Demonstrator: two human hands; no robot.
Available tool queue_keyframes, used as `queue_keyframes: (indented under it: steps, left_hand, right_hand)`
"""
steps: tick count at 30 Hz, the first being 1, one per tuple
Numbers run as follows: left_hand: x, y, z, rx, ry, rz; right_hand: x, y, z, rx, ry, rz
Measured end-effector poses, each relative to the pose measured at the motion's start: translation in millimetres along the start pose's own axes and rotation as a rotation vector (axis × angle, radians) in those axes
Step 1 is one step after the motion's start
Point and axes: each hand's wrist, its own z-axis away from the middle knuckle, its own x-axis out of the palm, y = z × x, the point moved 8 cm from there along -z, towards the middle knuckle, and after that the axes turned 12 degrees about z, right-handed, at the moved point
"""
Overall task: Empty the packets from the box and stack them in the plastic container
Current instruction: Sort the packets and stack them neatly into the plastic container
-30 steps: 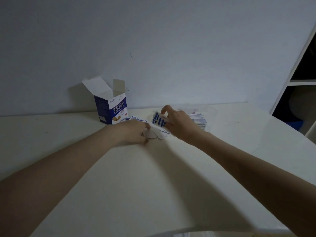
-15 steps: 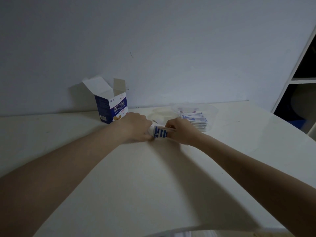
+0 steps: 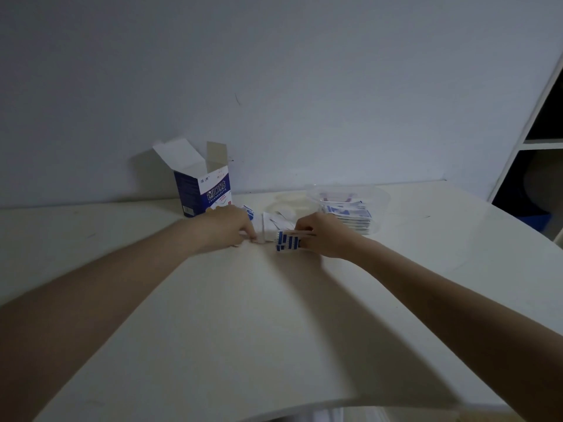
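The white table (image 3: 274, 315) takes most of the view, and behind it stands a plain grey wall (image 3: 274, 71). At the far right there is a white shelf unit (image 3: 536, 141) with dark compartments; what is inside them is too dark to tell.

The clear plastic container (image 3: 380, 197) sits at the back of the table, to the right of centre. Inside it lies a stack of packets (image 3: 347, 213), white with blue print, piled flat one on another and leaning toward the near wall of the container. Just beside the container on its left is a round white lid (image 3: 289, 202) lying flat on the table.

The box (image 3: 207, 193), blue and white, stands upright near the wall on the left, with its top flaps open (its inside is not visible from this angle).

Between the two hands some loose packets (image 3: 271, 225) lie spread on the table, mostly white side up.

The right hand (image 3: 320, 236) has its fingers curled round a small bundle of packets (image 3: 288, 240), which shows blue bars and rests with its lower edge on the table. The left hand (image 3: 228, 226) lies palm down just in front of the box, its fingertips pinching the edge of one loose white packet against the table.
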Motion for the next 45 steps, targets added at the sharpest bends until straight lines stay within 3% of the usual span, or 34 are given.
queue_keyframes:
  steps: [2, 5, 9, 11, 15, 18, 25, 30, 34, 37, 42, 43, 45]
  left_hand:
    - [-6.0, -14.4, 4.0, -0.050, 0.052, 0.183]
    - [-12.4, -23.9, -0.4, -0.205, 0.188, 0.271]
    - [4.5, -6.3, -12.0, -0.369, 0.094, 0.122]
    - [10.5, 3.1, -21.0, -0.368, 0.040, 0.077]
    - [13.5, 1.0, -30.1, -0.334, 0.013, 0.230]
    - [6.2, -8.3, -22.0, -0.253, 0.112, 0.419]
    - [-19.1, -15.1, 6.8, -0.120, 0.367, 0.555]
    - [-19.4, -5.6, 7.8, -0.083, 0.368, 0.598]
    - [-13.9, 3.9, 6.8, -0.067, 0.268, 0.915]
    - [-19.3, 2.6, 8.9, -0.069, 0.297, 1.054]
    - [-14.5, -21.5, 10.2, -0.248, 0.418, 1.318]
    - [-13.6, -26.1, 9.2, -0.264, 0.439, 1.349]
    - [-14.8, -27.5, 8.1, -0.249, 0.421, 1.229]
  right_hand:
    - [-0.4, -1.0, -1.4, -0.006, -0.001, -0.008]
    - [0.2, -1.6, -4.5, 0.019, 0.011, -0.004]
    - [10.0, -13.1, -8.4, -0.020, -0.060, 0.059]
    - [16.0, -19.5, -9.1, -0.064, -0.109, 0.095]
    - [16.5, -20.8, -7.8, -0.089, -0.127, 0.104]
    - [15.8, -19.1, -6.1, -0.090, -0.127, 0.096]
    - [5.0, -23.5, -4.1, -0.072, -0.082, 0.071]
    - [-6.0, -12.1, -7.0, 0.139, 0.057, -0.362]
    - [-2.2, -8.2, -1.3, 0.244, 0.038, -0.668]
    - [-6.9, -5.8, 1.2, 0.274, 0.068, -0.727]
    - [-4.8, 5.7, 3.7, 0.409, 0.115, -0.987]
    - [-8.7, 7.3, 3.9, 0.406, 0.149, -0.968]
    - [-27.2, 4.9, 3.0, 0.308, 0.242, -0.666]
